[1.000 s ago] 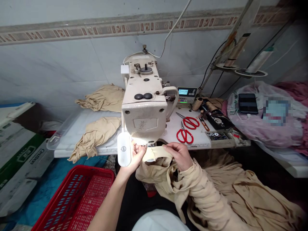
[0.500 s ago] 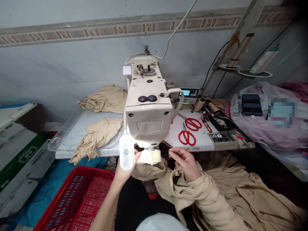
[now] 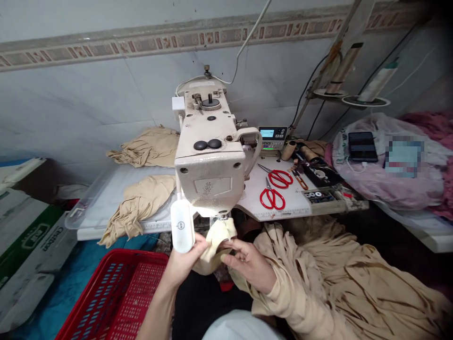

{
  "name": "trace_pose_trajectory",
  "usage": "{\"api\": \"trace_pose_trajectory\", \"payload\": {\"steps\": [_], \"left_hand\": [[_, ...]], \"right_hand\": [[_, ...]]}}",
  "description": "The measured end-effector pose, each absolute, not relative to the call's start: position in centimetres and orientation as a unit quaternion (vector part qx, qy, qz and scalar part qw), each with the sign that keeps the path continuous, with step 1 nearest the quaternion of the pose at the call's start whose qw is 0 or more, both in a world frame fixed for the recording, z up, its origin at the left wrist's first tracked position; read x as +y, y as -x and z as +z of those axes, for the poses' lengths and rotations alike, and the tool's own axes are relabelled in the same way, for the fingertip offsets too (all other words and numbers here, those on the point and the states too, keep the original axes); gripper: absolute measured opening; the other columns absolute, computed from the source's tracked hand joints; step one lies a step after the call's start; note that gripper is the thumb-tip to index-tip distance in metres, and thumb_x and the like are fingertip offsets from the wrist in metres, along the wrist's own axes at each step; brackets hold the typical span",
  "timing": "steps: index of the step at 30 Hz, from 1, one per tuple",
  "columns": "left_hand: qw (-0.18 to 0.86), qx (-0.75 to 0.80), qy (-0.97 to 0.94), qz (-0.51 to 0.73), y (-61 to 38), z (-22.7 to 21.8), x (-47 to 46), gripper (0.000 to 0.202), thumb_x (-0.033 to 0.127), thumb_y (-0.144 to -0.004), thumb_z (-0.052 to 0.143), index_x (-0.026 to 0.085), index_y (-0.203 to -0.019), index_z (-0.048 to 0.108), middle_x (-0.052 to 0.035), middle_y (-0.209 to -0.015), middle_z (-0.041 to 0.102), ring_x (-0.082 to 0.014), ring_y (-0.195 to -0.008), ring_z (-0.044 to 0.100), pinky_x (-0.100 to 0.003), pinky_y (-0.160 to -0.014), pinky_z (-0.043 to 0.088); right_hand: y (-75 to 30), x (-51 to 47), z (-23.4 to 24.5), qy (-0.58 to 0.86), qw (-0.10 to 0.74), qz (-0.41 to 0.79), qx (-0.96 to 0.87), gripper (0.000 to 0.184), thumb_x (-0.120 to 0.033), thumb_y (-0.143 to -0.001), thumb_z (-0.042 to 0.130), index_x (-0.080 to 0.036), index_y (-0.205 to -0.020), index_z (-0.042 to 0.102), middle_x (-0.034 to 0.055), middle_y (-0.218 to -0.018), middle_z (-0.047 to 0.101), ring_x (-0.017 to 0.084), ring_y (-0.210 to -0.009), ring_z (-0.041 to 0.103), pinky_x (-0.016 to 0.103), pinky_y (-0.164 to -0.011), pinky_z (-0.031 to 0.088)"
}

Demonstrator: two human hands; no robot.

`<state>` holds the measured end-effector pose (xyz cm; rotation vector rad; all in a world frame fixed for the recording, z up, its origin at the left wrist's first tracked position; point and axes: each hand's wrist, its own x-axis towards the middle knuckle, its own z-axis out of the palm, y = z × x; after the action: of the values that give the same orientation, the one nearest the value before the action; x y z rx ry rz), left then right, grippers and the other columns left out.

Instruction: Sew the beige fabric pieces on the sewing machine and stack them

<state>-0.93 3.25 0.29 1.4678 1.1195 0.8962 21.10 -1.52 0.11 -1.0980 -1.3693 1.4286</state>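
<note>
A small band of cream cloth (image 3: 217, 236) hangs at the needle end of the white sewing machine (image 3: 210, 165), its upper part under the presser foot. My left hand (image 3: 186, 259) pinches the band's left edge between thumb and fingers, just beneath the white lamp (image 3: 182, 226). At the band's right lower edge, my right hand (image 3: 249, 264) has its fingertips on the cloth, thumb lower down. More tan fabric (image 3: 208, 265) hangs below the band. Tan cloth (image 3: 300, 297) also wraps my right forearm.
Two red-handled scissors (image 3: 272, 198) lie on the white table (image 3: 247, 208), right of the machine. Tan cloth heaps (image 3: 141, 203) lie to the left. A red basket (image 3: 102, 283) stands below left. Thread cones (image 3: 380, 80) and a phone (image 3: 363, 146) are at the right.
My right hand has moved left and down, from beside the band onto its edge. The band is now tilted and bunched, pulled down to the left. The view has shifted slightly.
</note>
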Motion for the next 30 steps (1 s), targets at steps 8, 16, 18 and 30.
{"api": "trace_pose_trajectory", "payload": {"steps": [8, 16, 18, 30], "left_hand": [[0.577, 0.359, -0.667, 0.306, 1.4, 2.5, 1.8, 0.021, 0.035, -0.087, 0.076, 0.014, -0.091, 0.076, -0.0071, -0.086, 0.069, -0.0171, -0.075, 0.061, -0.025, -0.064, 0.044], [0.593, 0.289, -0.743, 0.113, -0.2, 2.1, 1.5, 0.030, 0.042, -0.088, 0.074, 0.013, -0.084, 0.071, 0.0011, -0.070, 0.058, -0.0120, -0.065, 0.048, -0.022, -0.059, 0.035], [0.613, 0.327, -0.705, 0.145, 0.2, 1.7, 1.5, 0.032, 0.043, -0.095, 0.065, 0.012, -0.084, 0.069, 0.0010, -0.070, 0.055, -0.0117, -0.066, 0.046, -0.022, -0.060, 0.035], [0.533, 0.428, -0.633, 0.363, 0.5, 0.6, 0.7, 0.028, 0.037, -0.096, 0.065, 0.017, -0.111, 0.077, -0.0033, -0.075, 0.065, -0.0136, -0.064, 0.055, -0.023, -0.059, 0.043]], "right_hand": [[-21.4, -2.4, 1.5, 0.398, 0.245, 0.631, -0.619, 0.045, -0.042, -0.095, 0.061, -0.017, -0.059, 0.053, -0.0062, -0.049, 0.042, 0.007, -0.042, 0.038, 0.021, -0.041, 0.026], [-23.8, -1.3, 0.9, 0.410, 0.155, 0.596, -0.673, 0.026, -0.040, -0.076, 0.082, -0.015, -0.074, 0.078, -0.0034, -0.054, 0.057, 0.010, -0.051, 0.046, 0.022, -0.046, 0.030], [-24.5, -1.3, 0.5, 0.425, 0.210, 0.606, -0.639, 0.027, -0.042, -0.081, 0.078, -0.015, -0.083, 0.081, 0.0003, -0.064, 0.065, 0.013, -0.059, 0.053, 0.023, -0.052, 0.037], [-23.9, -0.8, 2.5, 0.462, 0.399, 0.562, -0.558, 0.033, -0.044, -0.088, 0.073, -0.012, -0.079, 0.077, 0.0038, -0.068, 0.065, 0.015, -0.063, 0.053, 0.027, -0.057, 0.039]]}}
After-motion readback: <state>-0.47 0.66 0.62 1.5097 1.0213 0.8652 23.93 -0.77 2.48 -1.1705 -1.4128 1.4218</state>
